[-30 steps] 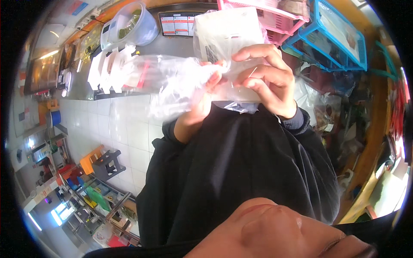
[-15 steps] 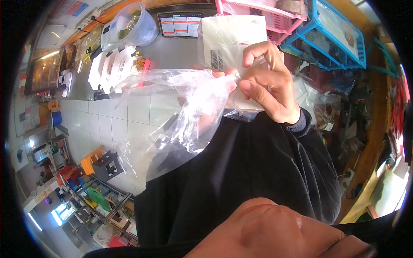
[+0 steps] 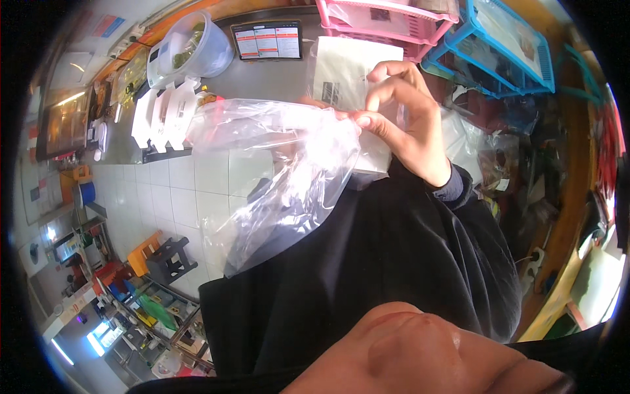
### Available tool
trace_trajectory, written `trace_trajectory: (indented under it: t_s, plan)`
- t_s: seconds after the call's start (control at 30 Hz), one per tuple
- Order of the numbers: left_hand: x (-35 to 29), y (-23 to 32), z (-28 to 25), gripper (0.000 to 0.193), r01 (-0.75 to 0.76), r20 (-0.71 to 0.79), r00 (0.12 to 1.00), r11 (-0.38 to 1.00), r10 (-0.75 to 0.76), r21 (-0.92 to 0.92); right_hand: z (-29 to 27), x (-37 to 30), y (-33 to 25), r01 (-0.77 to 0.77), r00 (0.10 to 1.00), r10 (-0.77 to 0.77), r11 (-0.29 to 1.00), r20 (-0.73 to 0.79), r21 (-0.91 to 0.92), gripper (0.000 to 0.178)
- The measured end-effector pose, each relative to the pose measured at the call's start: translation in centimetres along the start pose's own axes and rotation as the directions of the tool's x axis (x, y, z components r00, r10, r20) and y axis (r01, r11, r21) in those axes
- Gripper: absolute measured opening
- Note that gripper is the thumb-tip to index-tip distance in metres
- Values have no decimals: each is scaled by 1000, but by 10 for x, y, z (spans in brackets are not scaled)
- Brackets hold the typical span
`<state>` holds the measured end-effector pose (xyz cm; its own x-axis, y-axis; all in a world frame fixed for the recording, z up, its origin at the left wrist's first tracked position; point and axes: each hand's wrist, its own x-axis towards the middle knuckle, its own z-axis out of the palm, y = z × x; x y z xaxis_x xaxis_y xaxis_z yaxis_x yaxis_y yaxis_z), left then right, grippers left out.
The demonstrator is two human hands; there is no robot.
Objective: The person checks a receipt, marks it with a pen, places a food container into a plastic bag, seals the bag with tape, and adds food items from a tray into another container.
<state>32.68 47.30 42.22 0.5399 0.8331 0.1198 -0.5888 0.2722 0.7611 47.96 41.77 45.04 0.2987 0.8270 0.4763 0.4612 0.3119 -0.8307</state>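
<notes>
My right hand [image 3: 407, 125] is raised in front of my chest and pinches the rim of a clear plastic bag [image 3: 289, 177] between thumb and forefinger. The bag hangs open and crumpled down to the left over my black top [image 3: 367, 276]. A flat white packet [image 3: 351, 72] with a printed label stands behind the fingers of that hand, touching them. My left hand shows only as a dim skin-coloured shape [image 3: 279, 174] through the plastic, so its grip is hidden.
Beyond the bag lies a grey counter [image 3: 275, 75] with a tablet screen [image 3: 266, 39], a clear tub of greens [image 3: 190, 49] and a white divided rack [image 3: 161, 115]. Pink [image 3: 387, 16] and blue [image 3: 505, 39] baskets stand at upper right. White floor tiles [image 3: 190, 190] and small stools [image 3: 157, 256] are at left.
The bag has spread out from a bunched wad into a long open sack hanging lower left. My right hand rose slightly, and the left hand went out of plain sight behind the plastic.
</notes>
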Motion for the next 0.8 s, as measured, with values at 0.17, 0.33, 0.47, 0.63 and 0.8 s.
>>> trace_trajectory:
  t_s: [0.17, 0.33, 0.47, 0.63, 0.8]
  plan:
    - [-1, -6, -10, 16, 6, -51, 999, 1000, -6, 4, 10, -13, 9, -99, 994, 92, 989, 67, 110, 17]
    - [7, -4, -35, 14, 3, -180, 984, 996, 12, 84, 20, -32, 12, -111, 994, 82, 646, 76, 756, 7]
    - [34, -1, -75, 12, -8, -283, 955, 966, 83, 257, 0, -53, 39, -313, 938, 345, 798, 36, 515, 10]
    - [44, 20, -73, 11, -155, 200, 973, 965, 113, 211, -3, -64, 77, -419, 871, 488, 801, -62, 428, 19]
    - [82, 3, -43, 11, -282, 747, 655, 954, 113, 102, 23, -78, 61, -305, 896, 437, 471, 82, 828, 67]
